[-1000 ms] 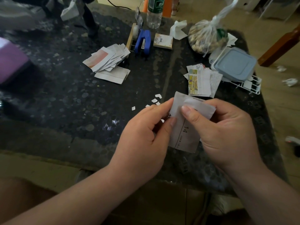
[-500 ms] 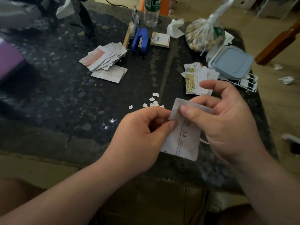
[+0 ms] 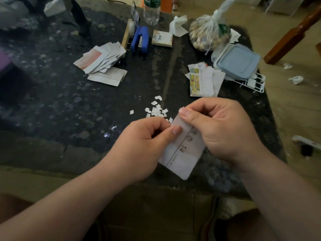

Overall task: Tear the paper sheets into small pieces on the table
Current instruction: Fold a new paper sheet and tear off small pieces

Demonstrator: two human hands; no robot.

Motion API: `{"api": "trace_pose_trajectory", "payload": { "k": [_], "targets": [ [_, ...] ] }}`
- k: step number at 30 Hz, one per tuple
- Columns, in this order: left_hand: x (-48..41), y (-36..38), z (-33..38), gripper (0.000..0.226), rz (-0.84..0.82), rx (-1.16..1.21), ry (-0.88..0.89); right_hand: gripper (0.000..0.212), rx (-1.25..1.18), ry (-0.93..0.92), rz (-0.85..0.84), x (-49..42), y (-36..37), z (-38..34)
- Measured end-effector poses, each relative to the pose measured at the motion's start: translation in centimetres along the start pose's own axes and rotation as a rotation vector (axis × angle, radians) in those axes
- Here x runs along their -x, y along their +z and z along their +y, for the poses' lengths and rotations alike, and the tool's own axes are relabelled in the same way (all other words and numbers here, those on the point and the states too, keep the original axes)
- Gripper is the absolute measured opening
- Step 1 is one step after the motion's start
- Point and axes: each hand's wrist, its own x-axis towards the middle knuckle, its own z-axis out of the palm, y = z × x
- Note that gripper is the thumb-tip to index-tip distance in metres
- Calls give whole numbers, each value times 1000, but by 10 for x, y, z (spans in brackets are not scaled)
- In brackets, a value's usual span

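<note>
On the far left of the dark bench (image 3: 52,105) lies a fanned stack of paper sheets (image 3: 102,63), not yet torn small. If a sleeve or forearm sweeps outward during a tear, that loose fan could slide and mix with the finished bits.

Nearer the middle, a scatter of small torn pieces (image 3: 157,109) sits just beyond the hands. They are light and lie loose, so a quick jerk or a puff of air could push them about, and some could drift off the near edge.

The left hand (image 3: 139,146) has its grip closed on the left upper edge of the held sheet (image 3: 182,152), thumb on top. The sheet hangs tilted above the near part of the bench, printed side up. The right hand (image 3: 224,129) also has its grip pinched shut on the sheet's top corner, thumb just beside the left thumb. Whether a tear has already started between the two thumbs is hard to tell, as the fingers cover that edge.

The main risk here is a wandering rip: if the thumbs drift apart, the paper may split in a long strip down the printed line rather than yield a small piece. A weak pinch could also let the sheet slip and drop.

Further right, a second pile of sheets (image 3: 203,80) waits near a lidded container (image 3: 238,61); an elbow swing could nudge it.
</note>
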Motion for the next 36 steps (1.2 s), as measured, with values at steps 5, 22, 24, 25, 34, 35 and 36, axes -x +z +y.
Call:
{"api": "trace_pose_trajectory", "payload": {
  "k": [5,22,24,25,34,35,36],
  "targets": [
    [2,2,1,32,-24,81,-88,18,-129,118,147,-3,-2,-1],
    [-4,-10,0,18,88,632,-165,30,-436,442,-391,3,-8,-6],
    [-1,-10,3,21,-12,684,-173,27,-450,426,-419,3,-6,-6],
    [0,-10,3,28,-55,658,-176,29,-431,396,-422,3,-5,-5],
    [-1,-20,-2,26,-114,446,-154,32,-198,299,-541,3,-9,-7],
    [-1,-22,-1,21,-173,481,-164,36,-208,297,-509,2,-10,-7],
    [-1,-25,0,18,-221,522,-173,42,-223,302,-474,0,-12,-6]
  ]
}}
